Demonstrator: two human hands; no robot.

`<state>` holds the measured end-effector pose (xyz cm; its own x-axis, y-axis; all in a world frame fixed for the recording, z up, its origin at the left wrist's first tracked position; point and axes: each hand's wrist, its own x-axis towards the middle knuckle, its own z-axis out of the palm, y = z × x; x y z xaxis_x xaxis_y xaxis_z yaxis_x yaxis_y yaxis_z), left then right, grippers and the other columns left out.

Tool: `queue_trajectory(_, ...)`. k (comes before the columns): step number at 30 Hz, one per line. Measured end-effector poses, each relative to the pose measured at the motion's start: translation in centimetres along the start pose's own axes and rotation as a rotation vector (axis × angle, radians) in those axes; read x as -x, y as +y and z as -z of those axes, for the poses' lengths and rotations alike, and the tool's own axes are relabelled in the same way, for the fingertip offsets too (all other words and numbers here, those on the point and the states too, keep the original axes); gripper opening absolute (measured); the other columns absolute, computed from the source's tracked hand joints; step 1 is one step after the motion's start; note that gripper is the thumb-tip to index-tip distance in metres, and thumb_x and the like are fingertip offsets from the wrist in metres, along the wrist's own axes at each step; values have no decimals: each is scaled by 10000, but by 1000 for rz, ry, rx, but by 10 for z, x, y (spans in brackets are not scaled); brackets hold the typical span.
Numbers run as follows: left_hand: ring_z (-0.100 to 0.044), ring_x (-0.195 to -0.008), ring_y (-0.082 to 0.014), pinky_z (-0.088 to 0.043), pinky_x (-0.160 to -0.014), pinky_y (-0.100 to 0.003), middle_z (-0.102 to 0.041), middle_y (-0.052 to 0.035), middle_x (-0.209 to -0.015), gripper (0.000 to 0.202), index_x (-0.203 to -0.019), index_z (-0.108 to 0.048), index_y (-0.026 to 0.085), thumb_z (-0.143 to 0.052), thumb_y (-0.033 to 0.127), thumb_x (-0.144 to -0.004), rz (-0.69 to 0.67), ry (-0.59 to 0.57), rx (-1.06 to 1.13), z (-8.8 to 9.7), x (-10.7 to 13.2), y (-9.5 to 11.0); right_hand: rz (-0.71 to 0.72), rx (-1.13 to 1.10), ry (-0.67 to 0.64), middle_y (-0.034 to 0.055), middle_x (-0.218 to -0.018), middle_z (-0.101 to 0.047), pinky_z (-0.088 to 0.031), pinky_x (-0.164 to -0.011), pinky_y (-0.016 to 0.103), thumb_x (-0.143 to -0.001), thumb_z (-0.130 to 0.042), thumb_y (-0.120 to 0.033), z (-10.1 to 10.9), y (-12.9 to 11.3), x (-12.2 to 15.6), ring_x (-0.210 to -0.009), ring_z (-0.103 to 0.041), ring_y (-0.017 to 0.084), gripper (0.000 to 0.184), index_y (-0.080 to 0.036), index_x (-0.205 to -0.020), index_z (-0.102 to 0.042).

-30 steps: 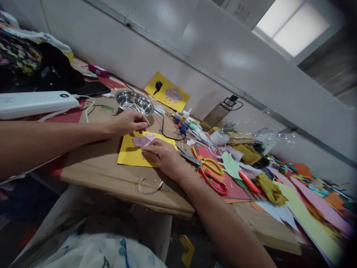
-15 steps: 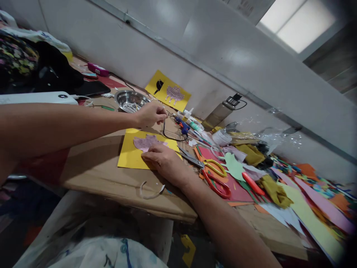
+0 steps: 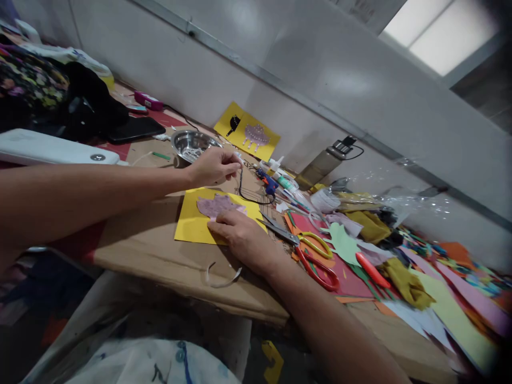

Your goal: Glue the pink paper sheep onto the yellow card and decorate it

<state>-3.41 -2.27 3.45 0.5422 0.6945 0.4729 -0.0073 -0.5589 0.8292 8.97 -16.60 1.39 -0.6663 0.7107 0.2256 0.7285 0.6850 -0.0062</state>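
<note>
My left hand (image 3: pixel 216 166) is closed in a pinch at a black cord (image 3: pixel 241 184), which hangs from its fingertips and curves down to the right. Just behind that hand sits a steel bowl (image 3: pixel 180 143) with small white pieces inside. Pressed down on a yellow card (image 3: pixel 191 226) is my right hand (image 3: pixel 240 234), its fingers resting flat over the lower edge of a purple cut-out shape (image 3: pixel 218 205). Scissors with one yellow and one red handle (image 3: pixel 316 245) lie right of the card, blades spread slightly.
Beyond the card lie a blue glue gun (image 3: pixel 267 182) and a bottle (image 3: pixel 326 162). A finished-looking yellow card (image 3: pixel 248 130) leans on the wall. Coloured scraps and a red-handled tool (image 3: pixel 372 269) cover the right side. A white power bank (image 3: pixel 56 149) and phone (image 3: pixel 136 129) are left.
The whole view has shifted slightly, so everything sits a little further right. Both hands keep nearly the same place relative to the card and cord.
</note>
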Motion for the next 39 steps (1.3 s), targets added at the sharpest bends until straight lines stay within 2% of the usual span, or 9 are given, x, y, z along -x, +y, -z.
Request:
queue_trajectory(4, -530, -499, -53, -425, -525, -191, -615, 3, -573, 106, -742, -646, 101, -581, 108, -825, 0, 50, 0, 4, 5, 1, 10, -24, -34, 62, -879, -634, -403, -700, 265, -927, -428, -108, 2, -2, 1, -782, -519, 166, 270, -173, -911, -689)
queue_trajectory(6, -519, -486, -47, -424, -522, -189, -601, 13, -558, 102, -731, -638, 101, -586, 97, -818, -14, 83, 16, 4, 7, 1, -3, -71, -10, 71, -873, -632, -414, -692, 271, -900, -445, -83, 0, -2, 2, -775, -525, 170, 262, -165, -921, -694)
queue_trajectory(12, -529, -499, -41, -439, -526, -179, -597, 20, -574, 95, -765, -631, 113, -569, 109, -836, -42, 19, 85, -5, 15, 1, -31, -176, 124, 75, -865, -651, -459, -737, 308, -896, -485, -116, -6, -3, 1, -819, -571, 187, 268, -220, -856, -729)
queue_trajectory(20, -547, -506, -50, -458, -519, -182, -619, -5, -602, 86, -776, -639, 101, -572, 113, -831, -2, -17, 87, -10, 17, -7, -97, -188, 105, 110, -945, -666, -487, -766, 333, -937, -478, -208, -2, -4, 3, -850, -583, 197, 239, -176, -943, -715)
queue_trajectory(24, -539, -500, -46, -446, -511, -174, -616, -1, -592, 94, -747, -629, 109, -572, 99, -822, 17, -7, 83, -10, 19, -6, -111, -205, 114, 106, -953, -665, -480, -793, 337, -934, -485, -205, 2, -5, 3, -883, -576, 203, 220, -166, -1004, -689)
queue_trajectory(29, -547, -512, -50, -448, -512, -169, -617, -3, -595, 92, -748, -630, 104, -571, 102, -819, 13, -29, 69, -11, 22, -1, -125, -189, 106, 94, -883, -668, -466, -766, 320, -902, -526, -172, 3, -6, 0, -840, -574, 198, 183, -159, -863, -705)
queue_trajectory(34, -557, -527, -55, -457, -530, -172, -627, -1, -601, 92, -763, -638, 104, -572, 133, -819, -7, -37, 56, -13, 23, -3, -136, -215, 99, 79, -858, -670, -457, -765, 310, -910, -516, -159, 0, -6, -1, -828, -575, 188, 202, -165, -828, -701)
queue_trajectory(39, -548, -502, -48, -446, -510, -167, -609, 13, -579, 90, -757, -631, 109, -569, 120, -822, 35, -16, 104, -13, 20, -7, -129, -216, 119, 75, -843, -662, -450, -752, 309, -917, -506, -164, -2, -5, -1, -814, -565, 187, 227, -166, -788, -693)
